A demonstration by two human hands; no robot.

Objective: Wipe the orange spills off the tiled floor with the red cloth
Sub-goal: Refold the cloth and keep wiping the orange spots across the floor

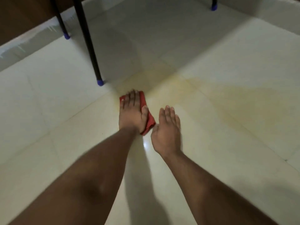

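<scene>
1 red cloth lies folded on the tiled floor, just past the middle of your view, and your left hand is flat on top of it. The fingers are straight and together, pointing away from you, with the thumb laid along the cloth's right side; nothing is pinched or curled, you are simply pressing the cloth down. A strip of the cloth shows beyond your fingertips and another pokes out toward you beside the wrist.

Your right hand lies just beside the cloth on its right, palm down on the bare tile, fingers straight and close together, holding nothing. Its thumb sits next to the cloth's near corner; you cannot tell whether they touch.

The orange spill shows as a pale yellowish smear starting at the far end of the cloth and spreading away to the right across several tiles, crossing the grout lines.

Farther out on the left, 1 black furniture leg with a blue cap stands near the cloth. 2 more blue-capped legs stand at the back, 1 left and 1 right. A brown wooden panel fills the top left corner.
</scene>
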